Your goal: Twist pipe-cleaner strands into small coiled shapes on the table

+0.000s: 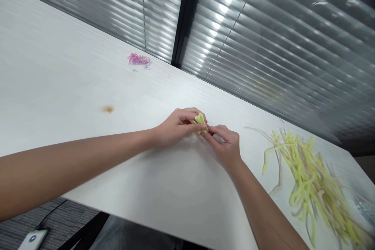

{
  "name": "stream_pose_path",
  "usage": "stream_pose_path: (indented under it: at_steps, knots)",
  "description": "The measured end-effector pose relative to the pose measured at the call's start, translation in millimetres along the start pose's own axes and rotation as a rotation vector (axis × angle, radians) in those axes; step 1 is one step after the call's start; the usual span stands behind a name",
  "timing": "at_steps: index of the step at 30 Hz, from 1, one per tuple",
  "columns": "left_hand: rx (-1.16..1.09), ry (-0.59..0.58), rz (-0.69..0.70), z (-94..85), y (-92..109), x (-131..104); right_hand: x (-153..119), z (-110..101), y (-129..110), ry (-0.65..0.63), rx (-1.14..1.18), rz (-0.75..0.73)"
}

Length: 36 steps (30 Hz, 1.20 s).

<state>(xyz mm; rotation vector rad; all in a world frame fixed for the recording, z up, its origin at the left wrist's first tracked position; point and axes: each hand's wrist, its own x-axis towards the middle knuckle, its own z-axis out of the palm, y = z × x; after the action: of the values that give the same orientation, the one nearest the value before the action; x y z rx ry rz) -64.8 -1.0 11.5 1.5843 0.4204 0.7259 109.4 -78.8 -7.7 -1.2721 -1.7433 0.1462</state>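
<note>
Left hand (pixel 175 125) and right hand (pixel 224 144) met over mid-table (pixel 73 86), fingers of both pinched narrow on a small folded yellow pipe cleaner (pixel 200 122) held between them. At 3 o'clock of the hands, well apart, a loose heap of yellow and beige pipe cleaners (pixel 310 179). At 11 o'clock, far back, a pile of pink rubber bands (pixel 139 59). At 9 o'clock, a brown stain (pixel 108 108).

I'm working at a white table (pixel 73 86) with a brown spot (pixel 108 108) at centre left. A pile of pink bands (pixel 139 59) lies at upper centre, and yellow and beige strands (pixel 310 179) sprawl at lower right.
</note>
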Motion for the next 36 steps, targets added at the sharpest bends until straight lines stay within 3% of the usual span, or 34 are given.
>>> stream_pose_path:
  at_steps: [8,16,21,24,27,30,36]
  knots:
    - [0.058,0.009,0.029,0.4,1.2,0.1,1.5,-0.7,0.2,-0.011,0.013,-0.107]
    - [0.072,0.060,0.050,3.5,2.7,-0.6,0.1,1.7,3.3,-0.014,-0.009,-0.124]
    - [0.163,0.185,0.074,1.9,-4.4,-0.1,-1.6,3.8,3.2,0.021,0.040,0.016]
    - [0.453,0.264,0.165,-4.9,-8.3,1.6,-2.3,4.4,4.2,0.098,0.093,0.136]
    - [0.832,0.135,0.302,-13.9,-12.4,3.5,-2.3,3.8,6.2,0.161,0.148,0.211]
    - [1.086,-0.031,0.349,-20.0,-16.1,4.0,-1.6,3.0,7.6,0.214,0.180,0.265]
    - [1.249,-0.173,0.301,-21.4,-15.5,1.7,0.7,4.9,8.9,0.249,0.246,0.352]
